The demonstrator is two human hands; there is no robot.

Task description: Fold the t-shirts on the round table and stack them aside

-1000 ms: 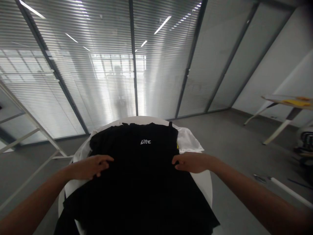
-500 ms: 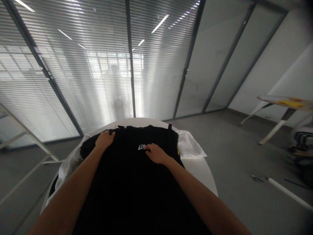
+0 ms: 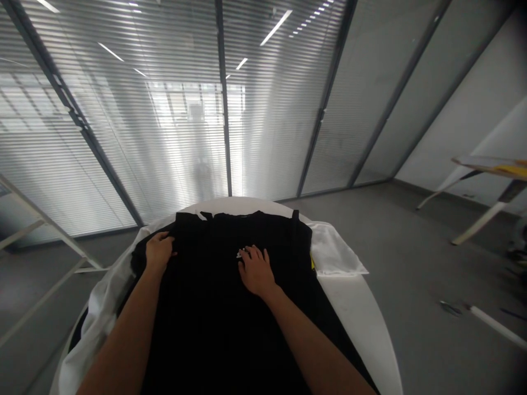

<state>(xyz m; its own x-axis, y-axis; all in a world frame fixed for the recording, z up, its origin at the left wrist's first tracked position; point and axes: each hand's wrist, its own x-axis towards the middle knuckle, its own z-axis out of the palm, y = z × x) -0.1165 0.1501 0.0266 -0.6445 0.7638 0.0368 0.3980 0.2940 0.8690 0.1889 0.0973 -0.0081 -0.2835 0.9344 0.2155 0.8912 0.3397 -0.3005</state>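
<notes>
A black garment (image 3: 230,329) lies spread over a round white table, and its small white print (image 3: 239,254) is mostly covered by my right hand (image 3: 255,270). That hand rests flat on the cloth with its fingers spread. My left hand (image 3: 160,253) sits on the garment's far left edge, its fingers curled over the fold. Beneath the black layer lies a white cloth (image 3: 335,252), which also hangs down on the left side (image 3: 96,318). A small yellow patch (image 3: 312,264) peeks out between the two.
The white table rim (image 3: 362,312) curves down to the right above a grey floor. A slatted glass wall stands behind, with a blurred figure (image 3: 201,175) beyond it. A side table (image 3: 489,167) holds yellow items at right, and a white rod (image 3: 498,326) lies on the floor.
Since a second ago, both hands have moved from the garment's sides toward its far end. My right hand now covers the print, and the black cloth lies spread wider to the left.
</notes>
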